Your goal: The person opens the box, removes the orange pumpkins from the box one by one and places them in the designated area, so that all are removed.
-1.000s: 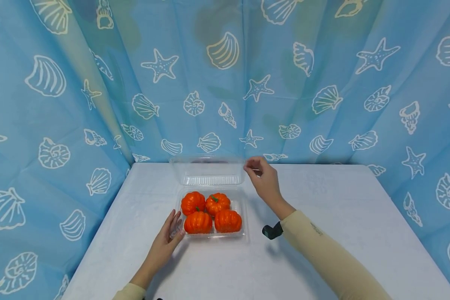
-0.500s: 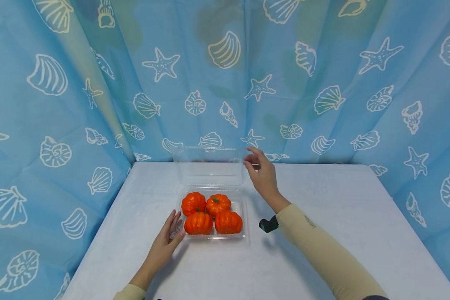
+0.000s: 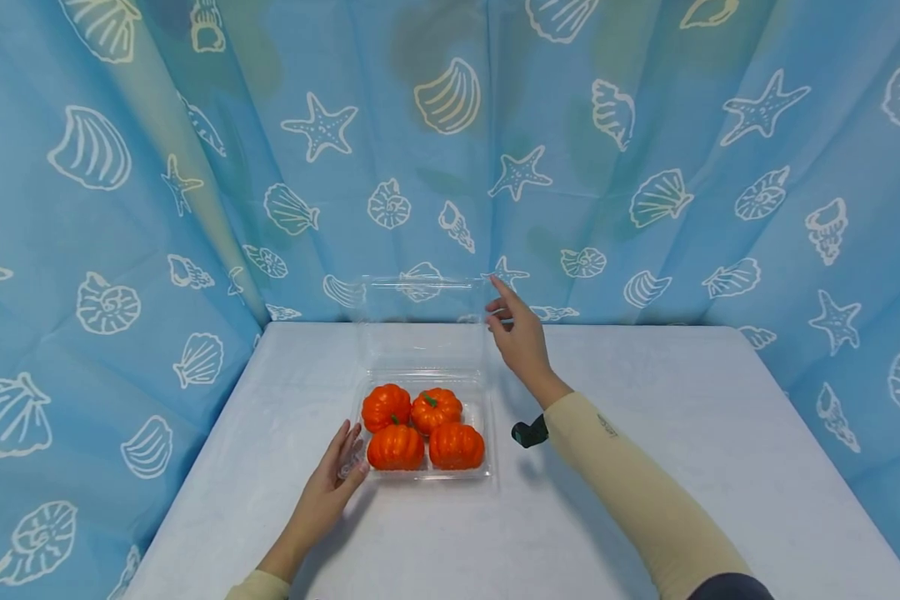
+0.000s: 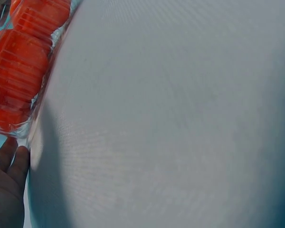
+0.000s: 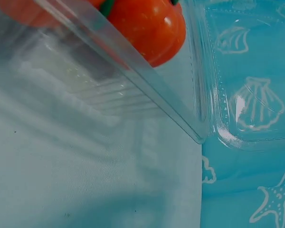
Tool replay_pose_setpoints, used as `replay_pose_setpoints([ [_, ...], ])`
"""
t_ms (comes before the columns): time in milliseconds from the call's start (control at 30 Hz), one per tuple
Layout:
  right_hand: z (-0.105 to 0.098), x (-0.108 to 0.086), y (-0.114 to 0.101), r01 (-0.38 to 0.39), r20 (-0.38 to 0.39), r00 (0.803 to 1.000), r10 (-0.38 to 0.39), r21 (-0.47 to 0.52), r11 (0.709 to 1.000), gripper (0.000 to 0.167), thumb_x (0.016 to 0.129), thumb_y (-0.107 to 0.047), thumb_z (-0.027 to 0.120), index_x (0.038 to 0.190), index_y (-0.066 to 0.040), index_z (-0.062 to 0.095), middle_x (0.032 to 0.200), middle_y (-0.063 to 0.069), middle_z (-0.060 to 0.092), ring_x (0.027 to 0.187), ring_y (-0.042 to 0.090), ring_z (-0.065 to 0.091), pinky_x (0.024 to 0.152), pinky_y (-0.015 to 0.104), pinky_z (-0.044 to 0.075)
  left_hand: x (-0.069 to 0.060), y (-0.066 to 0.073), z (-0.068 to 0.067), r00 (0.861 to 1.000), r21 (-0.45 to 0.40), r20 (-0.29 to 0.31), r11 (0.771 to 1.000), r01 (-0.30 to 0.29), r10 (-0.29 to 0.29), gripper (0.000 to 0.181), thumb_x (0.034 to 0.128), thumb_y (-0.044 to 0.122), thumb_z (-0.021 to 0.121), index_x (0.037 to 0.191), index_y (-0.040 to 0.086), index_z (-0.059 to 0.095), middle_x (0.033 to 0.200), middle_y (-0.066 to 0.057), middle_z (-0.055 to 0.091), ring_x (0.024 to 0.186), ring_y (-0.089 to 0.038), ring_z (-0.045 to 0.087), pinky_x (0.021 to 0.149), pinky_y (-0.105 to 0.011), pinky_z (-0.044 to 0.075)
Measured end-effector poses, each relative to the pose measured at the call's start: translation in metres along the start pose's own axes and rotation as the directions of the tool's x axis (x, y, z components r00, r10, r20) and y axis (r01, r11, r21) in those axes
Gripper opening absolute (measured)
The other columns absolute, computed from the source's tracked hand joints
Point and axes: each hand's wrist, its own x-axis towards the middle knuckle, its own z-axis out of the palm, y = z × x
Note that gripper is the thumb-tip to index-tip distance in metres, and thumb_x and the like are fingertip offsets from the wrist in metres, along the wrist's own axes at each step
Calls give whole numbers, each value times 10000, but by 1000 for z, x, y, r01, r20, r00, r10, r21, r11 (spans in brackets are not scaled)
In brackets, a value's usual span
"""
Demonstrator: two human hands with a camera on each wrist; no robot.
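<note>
A clear plastic container point(image 3: 429, 477) holds several orange pumpkins point(image 3: 456, 445) with green stems. Its transparent lid point(image 3: 424, 325) stands raised at the back, tilted up against the curtain. My left hand point(image 3: 322, 492) rests against the container's left side, thumb near the front corner, fingers fairly straight; in the left wrist view, fingertips of the left hand point(image 4: 7, 185) touch the container's end. With thumb and curled fingers, my right hand point(image 3: 523, 340) pinches the lid's right edge, index finger extended upward. The right wrist view shows pumpkins point(image 5: 149, 31) and the lid point(image 5: 256, 95), without the hand.
A white cloth point(image 3: 645, 433) covers the table beneath the container. Behind the table's far edge and along both sides hangs a blue curtain point(image 3: 390, 100) with white shells and starfish. A dark object point(image 3: 530, 432) shows beside the right sleeve point(image 3: 630, 475).
The lid has swung upward to a more upright angle, and my right hand has risen a little with it, its index finger straightening. My left hand and the pumpkins have stayed in place.
</note>
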Motion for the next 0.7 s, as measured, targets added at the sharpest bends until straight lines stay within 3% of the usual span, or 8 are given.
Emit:
replay_pose_setpoints([
  [333,1,8,12,-112,101,989,106,58,992,681,1003,-41,615,1604,-214,346,1166,115,623,942,252,666,825,379,610,-2,-3,-2,1000,20,-4,1000,18,-18,825,1002,334,657,1642,143,171,1643,-51,309,1477,-282,360,1150,-489,316],
  [700,3,4,27,-141,178,975,132,36,989,702,988,4,607,1608,-176,331,1294,177,584,955,266,653,805,349,613,-3,-5,-3,1000,-6,3,1000,6,-6,823,1001,293,664,1640,132,172,1639,-51,325,1473,-271,369,1148,-468,327],
])
